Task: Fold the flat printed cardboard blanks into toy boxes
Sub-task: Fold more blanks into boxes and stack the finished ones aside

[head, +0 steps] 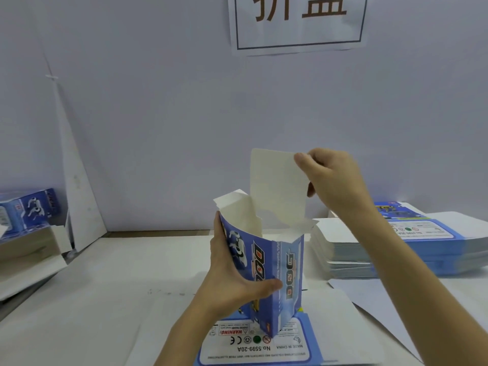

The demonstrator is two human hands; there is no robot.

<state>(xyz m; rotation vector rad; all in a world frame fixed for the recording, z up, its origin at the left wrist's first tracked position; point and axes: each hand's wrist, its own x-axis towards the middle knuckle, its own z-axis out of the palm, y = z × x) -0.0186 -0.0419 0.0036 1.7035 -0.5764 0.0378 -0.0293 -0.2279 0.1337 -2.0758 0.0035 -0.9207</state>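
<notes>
1. Standing upright on the worktop, long axis vertical, the half-formed blue toy box opens upward, its base on a flat printed blank.
2. The left hand has its grip wrapped round the box's side; the right hand pinches the raised white lid flap.
3. A stack of blanks lies near on the right; white worktop stretches left to the folded boxes.

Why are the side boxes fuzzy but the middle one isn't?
Head view: the wide-angle lens softens the edges, so the blue printed boxes at far left blur and the stack of flat blue-and-white cardboard blanks at right looks tilted; the upright blue cardboard box in the middle is sharper, its lettering readable; no glare.
</notes>
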